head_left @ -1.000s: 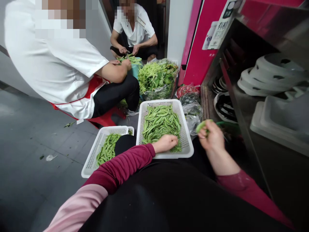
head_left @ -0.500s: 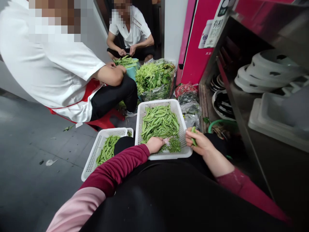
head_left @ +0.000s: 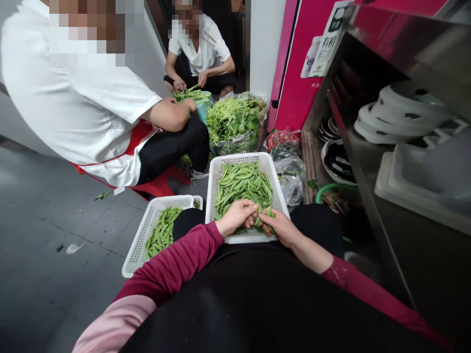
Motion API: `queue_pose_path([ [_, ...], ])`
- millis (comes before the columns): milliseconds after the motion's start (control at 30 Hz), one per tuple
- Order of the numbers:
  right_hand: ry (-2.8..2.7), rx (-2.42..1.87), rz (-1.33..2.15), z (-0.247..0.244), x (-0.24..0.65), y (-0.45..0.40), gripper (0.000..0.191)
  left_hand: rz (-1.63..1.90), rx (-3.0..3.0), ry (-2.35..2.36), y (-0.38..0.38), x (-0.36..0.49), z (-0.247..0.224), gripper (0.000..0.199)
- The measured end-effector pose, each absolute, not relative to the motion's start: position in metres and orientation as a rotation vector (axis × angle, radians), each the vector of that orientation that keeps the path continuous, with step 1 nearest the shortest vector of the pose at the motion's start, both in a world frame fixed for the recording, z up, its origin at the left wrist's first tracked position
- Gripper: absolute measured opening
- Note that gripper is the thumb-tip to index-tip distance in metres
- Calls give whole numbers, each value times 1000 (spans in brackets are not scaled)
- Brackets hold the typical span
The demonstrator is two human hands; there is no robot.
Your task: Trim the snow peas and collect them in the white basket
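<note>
At least one green pod (head_left: 270,213) is gripped between thumb and bent fingers of the right hand (head_left: 282,226), above the near end of a white basket (head_left: 210,196) heaped with more. The left hand (head_left: 237,216) is held just beside, fingers curled inward; whether anything is pinched there cannot be told. On the pink cabinet (head_left: 292,98), a label (head_left: 325,45) marked "有机" can be read.

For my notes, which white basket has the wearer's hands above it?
The middle basket, with left hand and right hand over its pods; no hand is over the left basket.
</note>
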State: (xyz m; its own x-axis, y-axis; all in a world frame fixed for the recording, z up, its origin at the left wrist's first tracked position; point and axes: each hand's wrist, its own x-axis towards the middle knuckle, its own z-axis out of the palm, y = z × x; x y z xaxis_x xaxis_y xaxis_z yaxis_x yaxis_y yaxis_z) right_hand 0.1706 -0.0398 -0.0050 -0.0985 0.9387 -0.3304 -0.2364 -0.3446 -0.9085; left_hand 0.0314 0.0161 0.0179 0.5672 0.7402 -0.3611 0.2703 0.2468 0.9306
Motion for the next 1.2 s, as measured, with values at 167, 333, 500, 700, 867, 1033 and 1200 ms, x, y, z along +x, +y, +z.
queue_pose_path([
  [167,-678,-1148,1671,-3,177,-40,29,217,2009,866,1,23,25,25],
  [333,-617,-1131,1711,-3,178,-42,29,180,2546,750,-2,24,29,21],
  [500,-576,-1135,1766,0,180,-45,28,127,2692,695,-5,28,29,19],
  [700,-617,-1000,2036,12,192,-51,23,249,2561,1087,22,20,28,20],
  [867,-538,-953,2127,10,203,-49,20,232,2570,1157,39,9,37,23],
  [1033,-553,-1001,2170,4,206,-48,20,-13,2807,875,20,19,53,45],
  [1200,-1068,-1270,1933,10,207,-43,25,-260,2923,613,25,33,60,19],
])
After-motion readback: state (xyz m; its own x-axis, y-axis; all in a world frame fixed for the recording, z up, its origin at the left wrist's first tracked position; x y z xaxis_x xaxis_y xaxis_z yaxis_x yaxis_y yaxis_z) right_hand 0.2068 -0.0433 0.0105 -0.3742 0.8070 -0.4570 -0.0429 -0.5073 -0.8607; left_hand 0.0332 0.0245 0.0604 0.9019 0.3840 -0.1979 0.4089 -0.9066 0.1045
